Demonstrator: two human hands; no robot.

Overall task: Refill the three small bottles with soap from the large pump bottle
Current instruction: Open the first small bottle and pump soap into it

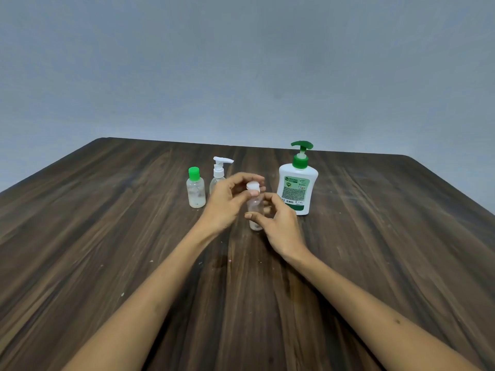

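A small clear bottle [254, 210] with a white cap [253, 186] stands upright on the table in the middle. My left hand [229, 200] pinches the cap from the left, thumb and fingers around it. My right hand [278, 223] grips the bottle's body from the right. To the left stand a small clear bottle with a green cap [195, 192] and, behind my left hand, a small clear bottle with a white pump [219, 172], partly hidden. The large white pump bottle [296, 188] with a green pump head stands just right of my hands.
All the bottles stand on a dark wooden table [107, 236] with a grey wall behind it. The far edge of the table runs just behind the bottles. A few small pale specks lie on the wood near my forearms.
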